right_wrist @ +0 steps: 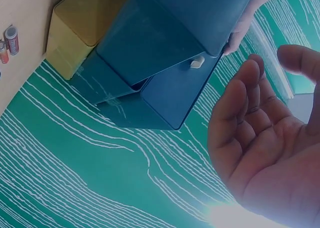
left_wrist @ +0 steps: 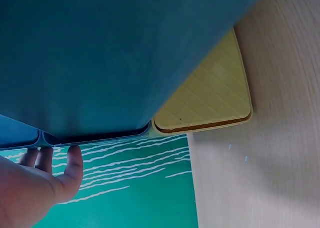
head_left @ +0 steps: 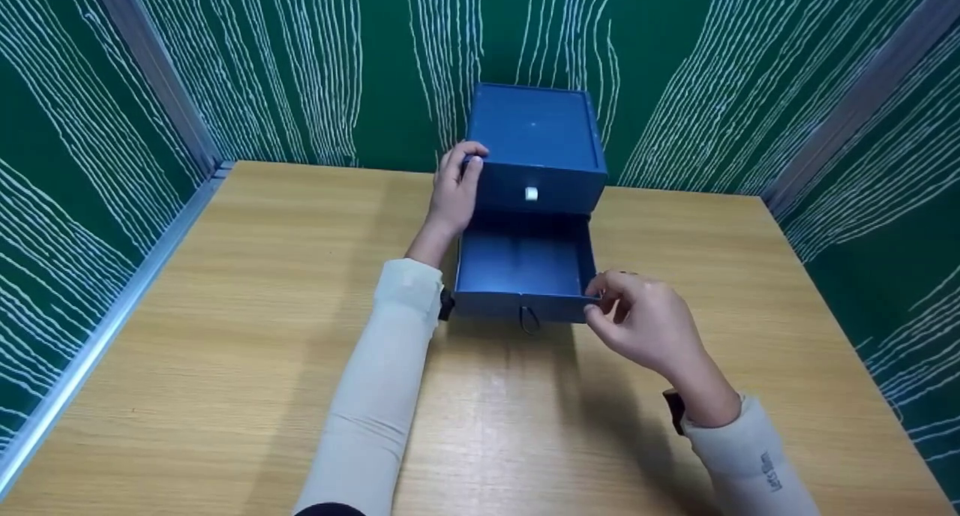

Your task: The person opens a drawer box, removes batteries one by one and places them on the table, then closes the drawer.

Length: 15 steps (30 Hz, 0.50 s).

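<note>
A stacked blue drawer box [head_left: 536, 130] stands at the back of the table; its upper front has a white knob [head_left: 532, 193]. Below that, a blue drawer [head_left: 517, 265] is pulled out, its bare floor showing and a dark cord loop [head_left: 529, 319] on its front. My left hand [head_left: 452, 193] holds the box's upper left front edge, fingertips bent over the top. At the pulled drawer's right front corner is my right hand [head_left: 645, 317], fingers bent. The right wrist view shows that hand [right_wrist: 270, 133] with loosely curved fingers and thumb apart, nothing between them.
Underneath the blue tiers sits a yellow box section [left_wrist: 210, 92], resting on the wooden table [head_left: 247, 313]. Small red cylinders like batteries [right_wrist: 11, 40] lie on the table in the right wrist view. Green walls with white lines [head_left: 660, 88] surround the table.
</note>
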Motion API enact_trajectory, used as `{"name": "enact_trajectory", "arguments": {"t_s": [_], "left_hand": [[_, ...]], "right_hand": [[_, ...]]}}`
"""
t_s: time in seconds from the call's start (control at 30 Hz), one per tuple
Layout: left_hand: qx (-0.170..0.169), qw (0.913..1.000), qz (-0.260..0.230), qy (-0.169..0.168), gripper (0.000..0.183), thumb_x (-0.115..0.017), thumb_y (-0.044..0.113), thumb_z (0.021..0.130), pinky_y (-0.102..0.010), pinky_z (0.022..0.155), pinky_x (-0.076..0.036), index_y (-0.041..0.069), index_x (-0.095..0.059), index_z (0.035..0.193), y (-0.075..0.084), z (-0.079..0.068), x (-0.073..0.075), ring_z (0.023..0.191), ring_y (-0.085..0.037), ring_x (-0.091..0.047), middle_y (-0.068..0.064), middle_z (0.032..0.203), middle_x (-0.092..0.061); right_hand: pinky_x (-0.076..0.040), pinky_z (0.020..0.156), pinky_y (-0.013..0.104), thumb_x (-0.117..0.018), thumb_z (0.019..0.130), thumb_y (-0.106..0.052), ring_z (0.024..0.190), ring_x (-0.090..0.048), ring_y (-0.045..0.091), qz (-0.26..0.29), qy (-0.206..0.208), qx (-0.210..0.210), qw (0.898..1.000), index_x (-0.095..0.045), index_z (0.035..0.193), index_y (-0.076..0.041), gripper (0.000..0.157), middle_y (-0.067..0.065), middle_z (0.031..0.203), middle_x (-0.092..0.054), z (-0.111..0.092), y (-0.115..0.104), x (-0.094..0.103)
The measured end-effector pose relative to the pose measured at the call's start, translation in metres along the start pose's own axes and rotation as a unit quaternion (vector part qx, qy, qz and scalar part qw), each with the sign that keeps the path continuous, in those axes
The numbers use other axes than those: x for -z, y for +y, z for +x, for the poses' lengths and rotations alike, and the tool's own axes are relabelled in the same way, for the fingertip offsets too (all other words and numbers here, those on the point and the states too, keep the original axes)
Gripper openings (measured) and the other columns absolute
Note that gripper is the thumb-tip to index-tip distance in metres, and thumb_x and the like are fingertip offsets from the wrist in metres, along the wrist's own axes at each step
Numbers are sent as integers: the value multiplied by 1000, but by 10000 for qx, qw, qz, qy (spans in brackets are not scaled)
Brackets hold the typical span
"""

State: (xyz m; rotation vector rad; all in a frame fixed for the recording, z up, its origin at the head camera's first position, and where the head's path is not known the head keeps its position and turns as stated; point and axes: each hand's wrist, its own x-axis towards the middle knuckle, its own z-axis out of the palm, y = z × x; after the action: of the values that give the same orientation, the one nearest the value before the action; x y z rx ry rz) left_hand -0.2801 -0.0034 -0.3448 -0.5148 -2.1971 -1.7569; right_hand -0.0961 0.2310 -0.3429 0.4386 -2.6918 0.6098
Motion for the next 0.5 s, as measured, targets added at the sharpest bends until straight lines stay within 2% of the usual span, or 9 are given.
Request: {"name": "enact_trajectory", "arguments": {"t_s": [0.13,0.33,0.5], "left_hand": [[-22,10000,-55,3,24,-35,22,95,-38,98,-27,13,-50,111,2,-1,0,119,-16,-33,-2,125,-40],[-71,10000,18,16,23,-34,30,94,-34,98,-27,22,-50,109,-1,0,0,119,-9,-32,5,125,-40],[-160,9998,140,35,22,-34,34,94,-31,97,-29,26,-49,108,-5,1,-1,116,-7,-34,8,123,-41]], "right_hand": [[-38,45,22,-62,74,-27,52,-45,6,-49,-42,64,10000,-60,85,-21,12,-9,66,-56,-1,-3,-1],[-38,46,21,-62,75,-29,51,-45,3,27,-209,174,9996,-60,86,-23,13,-13,66,-56,-2,-11,-5],[-40,49,20,-60,75,-28,52,-46,2,43,-250,420,9988,-61,84,-22,11,-14,68,-57,-3,-14,-12]]}}
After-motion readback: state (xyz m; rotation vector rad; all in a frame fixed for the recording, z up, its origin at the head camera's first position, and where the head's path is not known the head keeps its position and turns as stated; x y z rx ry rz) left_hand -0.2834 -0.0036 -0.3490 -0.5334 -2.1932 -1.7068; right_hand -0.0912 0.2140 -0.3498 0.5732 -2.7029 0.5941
